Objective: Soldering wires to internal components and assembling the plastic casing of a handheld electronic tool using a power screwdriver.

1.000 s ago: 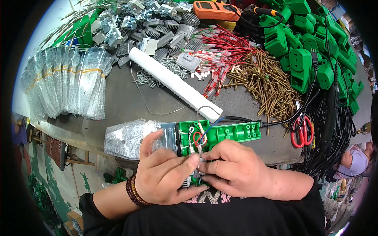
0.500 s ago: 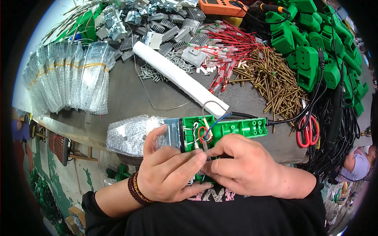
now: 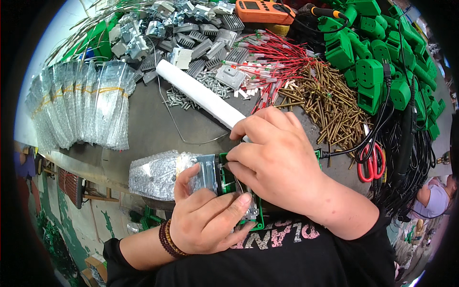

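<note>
An opened green plastic housing [image 3: 227,180] lies at the table's near edge. A silver sheet-metal sleeve [image 3: 207,172], wrapped in bubble wrap [image 3: 153,174] farther left, joins its left end. My left hand [image 3: 205,220] grips the near part of the housing, thumb beside a small metal part [image 3: 251,212], with one finger up against the sleeve. My right hand [image 3: 277,162] is over the housing, fingers bent and pressed together near its left end. It hides the wires inside, and what it pinches is not visible.
Behind stand a white roll [image 3: 198,93], screws [image 3: 206,86], brass rods [image 3: 330,105], red-wired parts [image 3: 282,52], metal blocks [image 3: 201,48] and an orange meter [image 3: 263,12]. Red-handled scissors [image 3: 370,165], black cables [image 3: 389,143] and green housings [image 3: 370,81] are right; bubble-wrapped pieces [image 3: 86,105] left.
My right hand has moved up and left from the housing's near side to over its middle, covering the wires. My left hand keeps its hold, nearly in place.
</note>
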{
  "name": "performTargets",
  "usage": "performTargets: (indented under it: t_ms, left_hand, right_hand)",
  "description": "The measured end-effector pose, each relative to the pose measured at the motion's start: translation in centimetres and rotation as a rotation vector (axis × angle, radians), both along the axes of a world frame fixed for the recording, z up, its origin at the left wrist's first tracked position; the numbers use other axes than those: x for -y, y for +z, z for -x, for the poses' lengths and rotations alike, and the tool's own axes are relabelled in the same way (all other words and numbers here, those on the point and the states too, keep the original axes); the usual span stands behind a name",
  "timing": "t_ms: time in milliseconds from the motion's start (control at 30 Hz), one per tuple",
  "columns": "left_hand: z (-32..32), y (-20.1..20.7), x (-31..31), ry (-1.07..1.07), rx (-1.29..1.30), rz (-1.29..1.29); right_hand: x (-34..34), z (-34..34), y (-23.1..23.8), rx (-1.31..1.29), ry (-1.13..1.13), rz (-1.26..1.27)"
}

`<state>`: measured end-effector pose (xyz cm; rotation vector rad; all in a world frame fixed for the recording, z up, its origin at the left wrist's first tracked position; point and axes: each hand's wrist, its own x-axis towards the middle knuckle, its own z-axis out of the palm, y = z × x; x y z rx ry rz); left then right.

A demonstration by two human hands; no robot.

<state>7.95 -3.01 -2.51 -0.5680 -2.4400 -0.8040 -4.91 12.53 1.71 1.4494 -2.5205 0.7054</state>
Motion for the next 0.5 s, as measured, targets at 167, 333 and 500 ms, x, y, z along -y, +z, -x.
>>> performTargets:
  t_ms: [167, 333, 500]
  left_hand:
    - [0.1, -0.3, 0.0, -0.008, -0.023, -0.018]
    - [0.1, -0.4, 0.0, -0.010, -0.015, -0.024]
    - [-0.2, -0.4, 0.3, -0.006, 0.014, -0.017]
  right_hand:
    - [0.2, 0.1, -0.5, 0.043, 0.001, 0.009]
    - [0.3, 0.1, -1.7, 0.062, 0.007, 0.045]
    - [-0.1, -0.3, -1.3, -0.041, 0.135, -0.014]
